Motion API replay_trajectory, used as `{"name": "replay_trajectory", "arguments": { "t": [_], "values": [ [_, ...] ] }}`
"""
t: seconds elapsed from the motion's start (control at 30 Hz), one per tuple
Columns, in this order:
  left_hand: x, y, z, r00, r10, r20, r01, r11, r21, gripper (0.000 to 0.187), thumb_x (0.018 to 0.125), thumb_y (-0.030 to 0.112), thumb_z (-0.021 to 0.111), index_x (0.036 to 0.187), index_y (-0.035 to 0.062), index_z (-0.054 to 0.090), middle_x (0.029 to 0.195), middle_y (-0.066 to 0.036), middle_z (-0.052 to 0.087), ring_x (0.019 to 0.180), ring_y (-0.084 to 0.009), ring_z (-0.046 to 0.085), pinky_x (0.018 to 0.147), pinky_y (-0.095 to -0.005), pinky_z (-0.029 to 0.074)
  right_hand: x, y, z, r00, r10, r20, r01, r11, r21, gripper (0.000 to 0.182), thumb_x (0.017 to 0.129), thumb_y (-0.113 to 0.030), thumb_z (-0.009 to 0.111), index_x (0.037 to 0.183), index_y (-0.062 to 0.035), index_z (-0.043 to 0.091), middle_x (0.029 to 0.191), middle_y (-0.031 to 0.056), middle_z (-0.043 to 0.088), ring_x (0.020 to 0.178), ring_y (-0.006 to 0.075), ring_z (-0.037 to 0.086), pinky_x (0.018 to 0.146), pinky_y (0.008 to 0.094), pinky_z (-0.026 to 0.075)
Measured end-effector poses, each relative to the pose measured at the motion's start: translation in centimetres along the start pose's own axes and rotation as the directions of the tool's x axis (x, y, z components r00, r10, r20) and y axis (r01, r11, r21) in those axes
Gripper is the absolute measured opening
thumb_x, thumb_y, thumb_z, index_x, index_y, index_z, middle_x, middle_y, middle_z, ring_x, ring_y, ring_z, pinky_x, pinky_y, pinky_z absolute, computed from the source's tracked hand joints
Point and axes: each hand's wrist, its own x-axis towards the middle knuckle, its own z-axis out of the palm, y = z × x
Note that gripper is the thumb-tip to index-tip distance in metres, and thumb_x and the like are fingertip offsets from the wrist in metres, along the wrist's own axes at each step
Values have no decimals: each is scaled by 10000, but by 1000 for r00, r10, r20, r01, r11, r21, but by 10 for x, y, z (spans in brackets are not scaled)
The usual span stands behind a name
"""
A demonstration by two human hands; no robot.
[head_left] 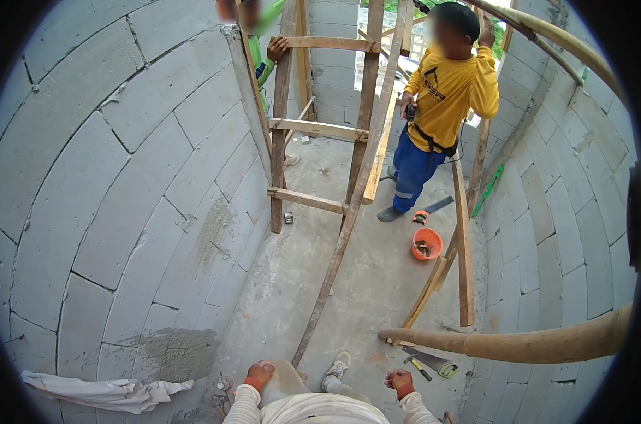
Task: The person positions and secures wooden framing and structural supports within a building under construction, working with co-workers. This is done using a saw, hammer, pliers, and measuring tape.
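My left hand [259, 373] is beside my bent left leg, its fingers curled, with nothing visible in it. My right hand [399, 382] hangs over the floor to the right of my body, fingers curled in and nothing seen in them. Nearest to the right hand lie a hammer [420, 369] and a handsaw [437, 364] on the concrete. A long wooden pole [327, 283] runs from near my legs up toward a wooden ladder-like frame [319, 129] ahead. A thick bamboo pole [518, 344] crosses the right side.
Grey block walls [137, 177] rise on both sides. A co-worker in a yellow shirt [451, 85] stands ahead; another person's hand [277, 48] touches the frame. An orange bucket [426, 244], a second handsaw [433, 210], a green level [488, 191] and a white cloth [108, 392] are around.
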Motion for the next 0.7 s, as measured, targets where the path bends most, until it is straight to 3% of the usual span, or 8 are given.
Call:
{"name": "replay_trajectory", "arguments": {
  "t": [0.13,0.33,0.4,0.47,0.5,0.57,0.63,0.7],
  "values": [
    [6,4,-30,987,-137,-83,122,979,-166,260,844,284,665,980,95,779,792,-68,758,764,-172,735,732,-300,551,-1,-16,40,995,11,96,-5,998,-60,86,942,-51,612,931,8,674,815,116,723,626,222,714,554,348,602],
    [53,27,-92,981,-191,18,192,979,-75,261,851,280,647,979,94,778,803,-53,765,730,-152,734,743,-286,552,17,-35,98,990,36,135,-26,997,-77,114,971,-85,612,990,19,654,862,121,725,687,228,727,598,346,605],
    [85,45,-117,984,-173,41,174,984,-44,271,855,293,644,988,97,776,805,-48,766,737,-150,736,752,-283,551,147,91,94,923,-9,384,-120,943,311,477,925,-428,631,1143,-11,559,928,242,681,836,340,690,723,661,517],
    [137,54,-142,987,-135,91,141,988,-64,280,863,307,652,1016,105,771,824,-53,769,747,-154,738,760,-289,553,62,7,137,999,-34,19,31,988,149,75,980,-85,564,983,-11,580,823,183,680,621,304,655,493,427,538],
    [168,54,-154,987,-99,124,111,990,-91,287,865,311,658,1034,107,767,830,-55,770,761,-156,739,764,-292,553,52,-12,156,999,-33,-14,35,986,164,71,984,-61,544,948,-8,574,812,177,679,601,293,642,475,412,526],
    [239,61,-178,981,-98,169,92,995,47,283,903,251,671,1103,60,727,967,-52,755,781,-142,731,683,-274,539,49,-31,192,995,-45,-85,62,977,203,96,984,-33,526,899,-10,564,791,168,673,582,280,624,457,406,511],
    [273,68,-203,985,156,77,-169,963,211,425,869,435,617,1067,81,742,1096,-220,729,1048,-312,660,952,-432,490,62,-47,239,975,-110,-194,142,977,158,115,983,-64,530,873,-46,557,745,145,647,556,266,597,463,379,489],
    [277,99,-231,994,34,100,-44,995,94,376,870,398,637,1042,80,741,990,-157,730,917,-274,653,865,-421,514,65,-99,283,988,-134,-74,153,862,483,129,994,-106,522,883,-56,566,764,137,650,577,255,594,483,348,478]
  ]
}}
